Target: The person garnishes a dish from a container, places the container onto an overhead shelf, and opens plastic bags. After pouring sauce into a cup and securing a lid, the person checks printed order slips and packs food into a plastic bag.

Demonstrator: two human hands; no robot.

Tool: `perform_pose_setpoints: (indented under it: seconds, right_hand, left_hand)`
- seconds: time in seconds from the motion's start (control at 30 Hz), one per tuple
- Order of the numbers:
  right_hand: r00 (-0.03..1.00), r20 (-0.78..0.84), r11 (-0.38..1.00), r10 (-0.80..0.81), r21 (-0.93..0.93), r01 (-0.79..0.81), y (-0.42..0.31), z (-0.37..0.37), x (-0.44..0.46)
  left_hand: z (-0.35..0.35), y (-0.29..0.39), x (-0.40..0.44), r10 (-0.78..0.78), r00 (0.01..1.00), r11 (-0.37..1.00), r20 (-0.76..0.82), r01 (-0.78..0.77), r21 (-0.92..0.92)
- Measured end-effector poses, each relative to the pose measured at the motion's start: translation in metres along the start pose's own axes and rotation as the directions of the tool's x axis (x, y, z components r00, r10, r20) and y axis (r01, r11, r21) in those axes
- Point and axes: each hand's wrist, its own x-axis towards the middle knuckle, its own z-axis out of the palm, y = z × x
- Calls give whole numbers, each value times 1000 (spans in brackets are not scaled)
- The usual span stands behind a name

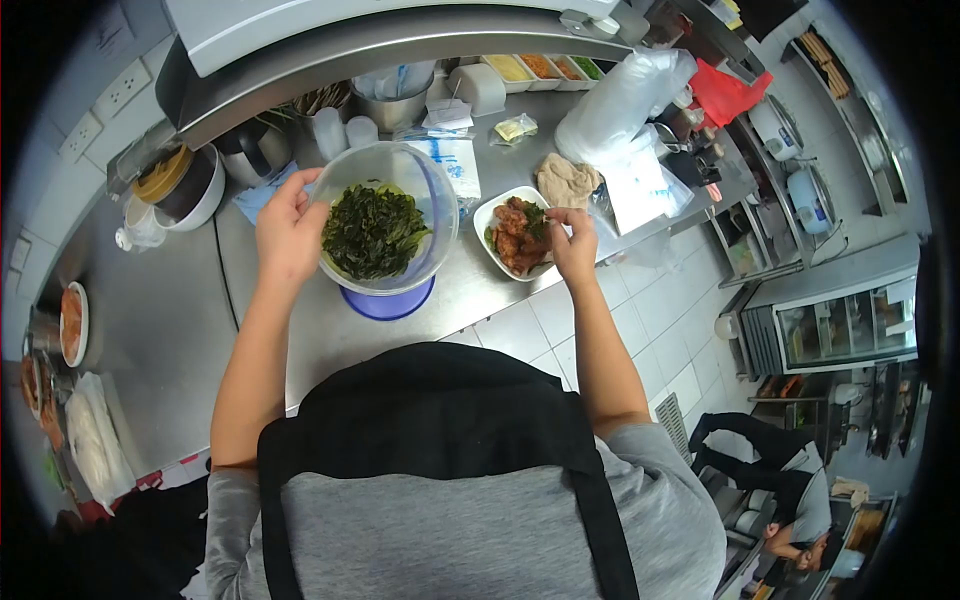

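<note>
My left hand (290,230) grips the rim of a clear round tub (447,215) that holds dark green leaves (375,230). The tub is tilted toward me, above a blue lid (388,304) on the steel counter. My right hand (574,240) is at the right edge of a white square bowl (487,212) with browned meat pieces (513,245) in it. Its fingers are pinched together over some dark green leaves (538,229) at the top of the meat.
Behind the bowl are a beige cloth (567,181), plastic bags (620,110) and trays of chopped toppings (540,68). A kettle (252,150) and a white bowl (205,200) stand back left. Another person (800,480) bends at the lower right.
</note>
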Motion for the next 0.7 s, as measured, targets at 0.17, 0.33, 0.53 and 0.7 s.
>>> perform_pose_setpoints:
  seconds: [0.17, 0.33, 0.53, 0.7]
  right_hand:
    - [983, -5, 976, -186, 113, 185, -41, 2, -2]
    - [571, 610, 818, -549, 252, 517, -105, 45, -78]
    - [557, 582, 758, -592, 167, 631, -61, 40, -121]
    - [758, 340, 830, -556, 188, 525, -95, 25, -92]
  left_hand:
    - [-34, -10, -5, 21, 999, 995, -24, -23, -92]
    - [-103, -29, -27, -114, 988, 990, -106, 103, -98]
    - [-166, -93, -48, -259, 928, 964, -266, 234, -124]
    - [-189, -137, -52, -255, 916, 967, -311, 237, -95]
